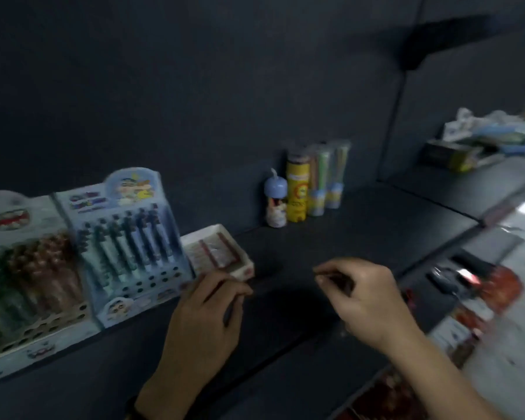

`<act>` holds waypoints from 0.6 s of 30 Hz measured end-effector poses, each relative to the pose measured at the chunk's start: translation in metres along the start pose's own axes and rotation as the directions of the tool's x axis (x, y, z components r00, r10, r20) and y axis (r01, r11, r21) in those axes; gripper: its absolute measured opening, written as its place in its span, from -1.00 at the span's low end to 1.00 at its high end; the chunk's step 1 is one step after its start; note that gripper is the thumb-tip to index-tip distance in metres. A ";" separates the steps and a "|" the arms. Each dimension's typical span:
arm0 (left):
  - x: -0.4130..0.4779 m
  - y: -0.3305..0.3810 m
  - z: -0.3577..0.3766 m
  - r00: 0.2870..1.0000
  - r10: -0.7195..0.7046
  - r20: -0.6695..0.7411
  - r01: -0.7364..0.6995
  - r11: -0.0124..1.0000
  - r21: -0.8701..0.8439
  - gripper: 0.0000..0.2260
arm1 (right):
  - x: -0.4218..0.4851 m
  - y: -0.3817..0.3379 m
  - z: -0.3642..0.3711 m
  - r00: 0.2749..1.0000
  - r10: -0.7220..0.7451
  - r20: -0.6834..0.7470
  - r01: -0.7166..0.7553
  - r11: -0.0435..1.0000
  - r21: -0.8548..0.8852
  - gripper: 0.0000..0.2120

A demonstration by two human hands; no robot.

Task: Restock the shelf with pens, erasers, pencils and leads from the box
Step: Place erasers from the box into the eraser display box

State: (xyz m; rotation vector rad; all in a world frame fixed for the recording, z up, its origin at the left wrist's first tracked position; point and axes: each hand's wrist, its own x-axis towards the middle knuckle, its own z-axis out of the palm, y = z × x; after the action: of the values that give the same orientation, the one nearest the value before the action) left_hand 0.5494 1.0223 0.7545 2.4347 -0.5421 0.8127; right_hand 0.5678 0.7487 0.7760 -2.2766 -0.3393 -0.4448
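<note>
Though blurred, pen display (pixel 128 244) beside white tray (pixel 245 270).

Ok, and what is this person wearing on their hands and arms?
No gloves on the left hand or the right hand. Both forearms are uncovered as far as the frame shows, with no sleeves in view. A dark band, perhaps a watch or bracelet, sits at the left wrist, but blur hides its detail. No rings can be made out.
</note>
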 end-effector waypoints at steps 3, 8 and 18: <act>0.001 0.055 0.017 0.978 0.171 0.123 -0.154 0.978 -0.140 -0.89 | -0.084 0.039 -0.029 0.976 0.209 -0.063 -0.216 0.968 -0.132 -0.94; -0.036 0.168 0.101 0.751 0.412 0.516 -0.341 0.911 -0.231 -0.87 | -0.229 0.096 -0.080 0.829 0.557 -0.041 -0.535 0.771 -0.345 -0.86; -0.206 0.415 0.260 0.074 0.627 0.776 -0.440 0.719 -0.539 -0.79 | -0.545 0.162 -0.201 0.278 0.946 -0.168 -0.958 0.261 -0.118 -0.80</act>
State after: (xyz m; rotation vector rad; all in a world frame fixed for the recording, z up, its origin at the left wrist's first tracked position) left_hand 0.2975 0.5868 0.5848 2.2460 -1.9827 -0.6734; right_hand 0.0942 0.4365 0.5723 -2.1526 1.2053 0.1380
